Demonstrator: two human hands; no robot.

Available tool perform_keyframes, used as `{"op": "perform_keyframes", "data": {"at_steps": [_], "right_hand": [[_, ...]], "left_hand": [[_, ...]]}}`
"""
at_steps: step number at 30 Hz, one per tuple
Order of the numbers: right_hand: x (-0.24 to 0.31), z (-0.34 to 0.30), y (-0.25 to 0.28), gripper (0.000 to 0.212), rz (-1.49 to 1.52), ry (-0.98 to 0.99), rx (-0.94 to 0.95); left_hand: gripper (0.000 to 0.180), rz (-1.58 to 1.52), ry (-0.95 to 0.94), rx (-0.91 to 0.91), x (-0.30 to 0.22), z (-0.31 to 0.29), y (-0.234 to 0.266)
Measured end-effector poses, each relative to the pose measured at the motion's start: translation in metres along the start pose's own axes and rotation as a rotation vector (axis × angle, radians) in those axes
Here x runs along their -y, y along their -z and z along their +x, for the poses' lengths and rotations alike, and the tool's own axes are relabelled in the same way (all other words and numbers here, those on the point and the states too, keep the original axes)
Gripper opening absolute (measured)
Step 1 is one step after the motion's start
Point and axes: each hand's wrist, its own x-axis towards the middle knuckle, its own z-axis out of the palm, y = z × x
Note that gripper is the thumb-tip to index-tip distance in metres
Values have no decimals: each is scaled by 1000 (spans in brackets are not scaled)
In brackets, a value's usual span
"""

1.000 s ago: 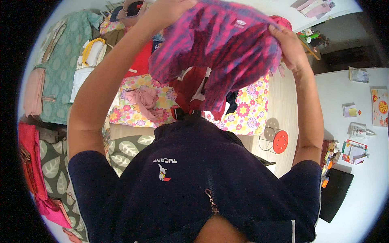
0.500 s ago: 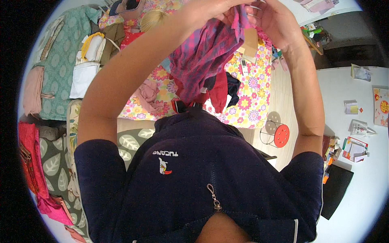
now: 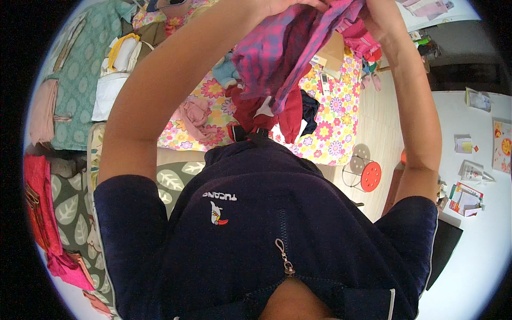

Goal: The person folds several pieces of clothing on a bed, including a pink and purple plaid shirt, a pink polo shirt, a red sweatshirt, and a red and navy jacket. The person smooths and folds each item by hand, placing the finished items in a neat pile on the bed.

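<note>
my left hand (image 3: pixel 292 5) had its fingers closed on the pink-and-blue checked cloth garment (image 3: pixel 282 50), held up over the multicoloured flower-print sheet (image 3: pixel 338 120); my right hand (image 3: pixel 380 18) was at its edge, fingers hidden, so cdn't tell its grip. prob mid-straightening, w/ next move seeming to need an even two-handed hold.

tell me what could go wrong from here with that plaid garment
The plaid garment hangs low in front of the red clothing, so its lower end could catch those pieces. The left hand and right hand are at its upper part, their grip partly out of view; if loose, the cloth might slip and crumple. A white remote lies on the floral cover close by, so a wide swing might knock it.
</note>
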Motion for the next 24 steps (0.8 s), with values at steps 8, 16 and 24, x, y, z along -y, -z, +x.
{"op": "perform_keyframes", "data": {"at_steps": [8,16,24], "right_hand": [[50,17,52,18,330,93,20],[83,26,54,4,341,338,-161],[69,66,197,19,211,428,-269]], "left_hand": [[46,592,-194,-243,131,-40,60],[35,23,222,-573,201,-89,106],[36,653,-213,-726,112,-76,131]]}}
